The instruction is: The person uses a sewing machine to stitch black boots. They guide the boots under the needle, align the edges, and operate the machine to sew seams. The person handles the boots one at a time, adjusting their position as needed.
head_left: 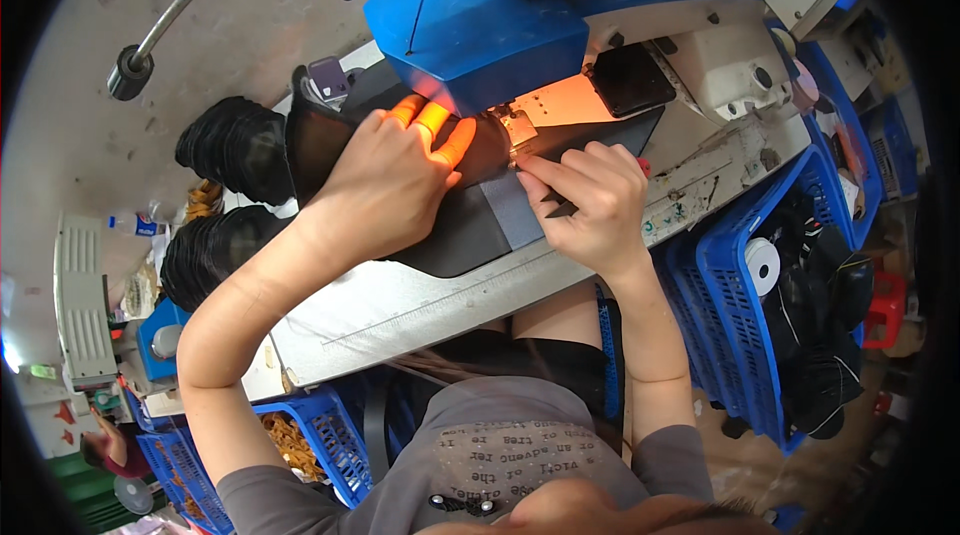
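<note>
A sewing machine with a blue head stands over a dark, flat piece of material, and an orange light glows at its presser foot. My left hand lies on the left part of this piece, fingers spread, the tips lit orange. Close in front of the presser foot, my right hand has its thumb and forefinger drawn together at the material. Tucked in that palm is a small dark pointed tool, mostly hidden by the fingers. A grey patch shows on the material between my hands.
Stacks of dark curved pieces stand left of the machine. A black phone-like slab rests on the machine bed. Blue baskets stand at the right, with a white spool and dark pieces. Another basket sits at lower left.
</note>
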Demonstrator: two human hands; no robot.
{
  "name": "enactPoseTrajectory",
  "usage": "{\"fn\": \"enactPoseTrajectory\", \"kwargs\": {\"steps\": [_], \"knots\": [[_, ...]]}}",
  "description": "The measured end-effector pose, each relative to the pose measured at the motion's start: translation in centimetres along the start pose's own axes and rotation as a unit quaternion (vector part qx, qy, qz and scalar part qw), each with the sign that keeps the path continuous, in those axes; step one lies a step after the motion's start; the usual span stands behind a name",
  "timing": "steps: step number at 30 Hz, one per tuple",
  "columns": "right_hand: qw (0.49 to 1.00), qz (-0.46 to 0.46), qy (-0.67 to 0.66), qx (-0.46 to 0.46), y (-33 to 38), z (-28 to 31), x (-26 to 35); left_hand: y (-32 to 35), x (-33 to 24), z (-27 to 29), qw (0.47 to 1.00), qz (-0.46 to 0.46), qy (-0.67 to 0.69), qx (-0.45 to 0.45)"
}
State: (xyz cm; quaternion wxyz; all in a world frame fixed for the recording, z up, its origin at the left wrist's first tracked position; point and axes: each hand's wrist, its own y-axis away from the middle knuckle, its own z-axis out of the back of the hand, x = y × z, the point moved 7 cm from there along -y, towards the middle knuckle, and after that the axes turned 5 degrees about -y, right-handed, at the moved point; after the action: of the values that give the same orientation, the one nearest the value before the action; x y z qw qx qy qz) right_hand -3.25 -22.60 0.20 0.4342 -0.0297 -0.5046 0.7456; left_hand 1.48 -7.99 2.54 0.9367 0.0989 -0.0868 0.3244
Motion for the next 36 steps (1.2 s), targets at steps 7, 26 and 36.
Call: {"fn": "enactPoseTrajectory", "kwargs": {"steps": [7,26,36], "knots": [[1.000,-0.002,-0.012,-0.013,0.1,-0.1,0.0,0.5,0.8,-0.4,0.986,0.005,-0.057,-0.154],[1.000,-0.003,-0.004,-0.014,0.1,-0.2,-0.2,0.4,-1.2,-1.2,0.956,0.235,-0.143,-0.104],[1.000,-0.015,-0.002,-0.019,0.2,0.0,-0.3,-0.8,-2.4,-0.3,0.929,0.299,-0.156,-0.153]]}}
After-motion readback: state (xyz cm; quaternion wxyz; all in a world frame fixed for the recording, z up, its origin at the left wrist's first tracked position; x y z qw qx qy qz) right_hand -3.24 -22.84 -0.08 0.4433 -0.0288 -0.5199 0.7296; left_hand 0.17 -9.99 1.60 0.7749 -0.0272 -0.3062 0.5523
